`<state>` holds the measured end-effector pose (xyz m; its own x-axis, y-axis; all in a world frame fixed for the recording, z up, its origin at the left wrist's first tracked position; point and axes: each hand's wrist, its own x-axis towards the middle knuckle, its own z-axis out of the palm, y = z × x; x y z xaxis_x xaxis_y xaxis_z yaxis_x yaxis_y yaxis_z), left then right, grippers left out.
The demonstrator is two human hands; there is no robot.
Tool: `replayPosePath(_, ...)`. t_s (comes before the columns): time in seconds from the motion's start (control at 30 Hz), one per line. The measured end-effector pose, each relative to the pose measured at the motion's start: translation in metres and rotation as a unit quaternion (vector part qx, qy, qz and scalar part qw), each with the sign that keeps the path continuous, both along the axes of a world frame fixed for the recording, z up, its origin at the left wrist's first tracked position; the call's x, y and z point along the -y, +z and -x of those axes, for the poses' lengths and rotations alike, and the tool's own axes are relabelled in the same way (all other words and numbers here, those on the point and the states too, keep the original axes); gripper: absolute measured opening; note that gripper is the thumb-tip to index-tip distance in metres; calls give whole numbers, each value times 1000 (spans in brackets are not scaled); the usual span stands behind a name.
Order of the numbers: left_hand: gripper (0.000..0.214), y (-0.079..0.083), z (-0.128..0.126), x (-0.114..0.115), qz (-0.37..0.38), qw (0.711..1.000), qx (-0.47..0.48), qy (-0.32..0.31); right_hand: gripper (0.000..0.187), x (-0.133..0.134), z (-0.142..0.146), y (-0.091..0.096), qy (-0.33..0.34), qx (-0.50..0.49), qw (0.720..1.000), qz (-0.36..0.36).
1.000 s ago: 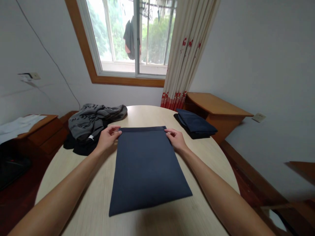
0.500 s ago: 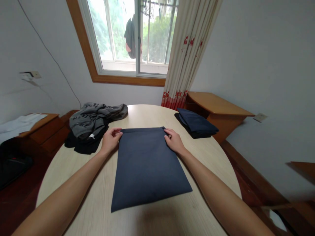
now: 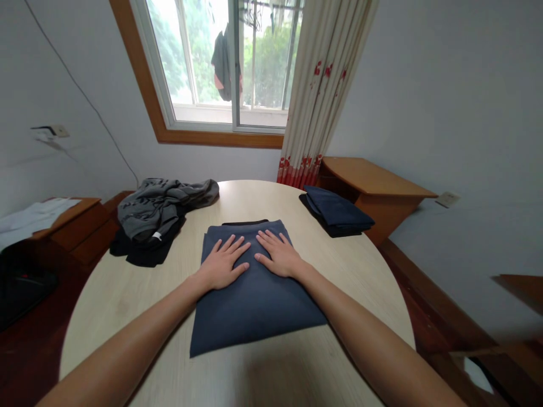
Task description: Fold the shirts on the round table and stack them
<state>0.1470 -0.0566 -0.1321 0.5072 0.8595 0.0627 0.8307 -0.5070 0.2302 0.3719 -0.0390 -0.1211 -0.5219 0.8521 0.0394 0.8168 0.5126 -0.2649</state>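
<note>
A dark blue-grey folded garment lies flat on the round table, its near edge slanting up to the right. My left hand rests palm down on its left half, fingers spread. Palm down as well, my right hand presses on the upper right part, its fingers stretched out and apart from the left hand. A black strip shows past the garment's far edge. Which kind of garment it is, I cannot tell.
A crumpled grey garment lies over black cloth at the table's left. Folded navy and black clothes are stacked at the far right. Beyond them stands a wooden desk. A curtain hangs beside the window.
Both hands have let go of the garment's far corners and moved inward and nearer, now flat on it. The far edge lies differently, with a black strip showing behind.
</note>
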Motion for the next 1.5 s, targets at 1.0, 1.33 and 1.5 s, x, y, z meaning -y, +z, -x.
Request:
replayPosePath(1.0,51,8,-23,41,-67,998,22,1,55,30,15,10,-108,5,991,-81)
replayPosePath(1.33,58,9,12,46,-19,999,-23,30,62,46,-15,-3,-88,11,995,-42)
replayPosePath(1.5,58,16,67,11,57,998,2,23,54,23,-60,-7,-122,-20,992,-6)
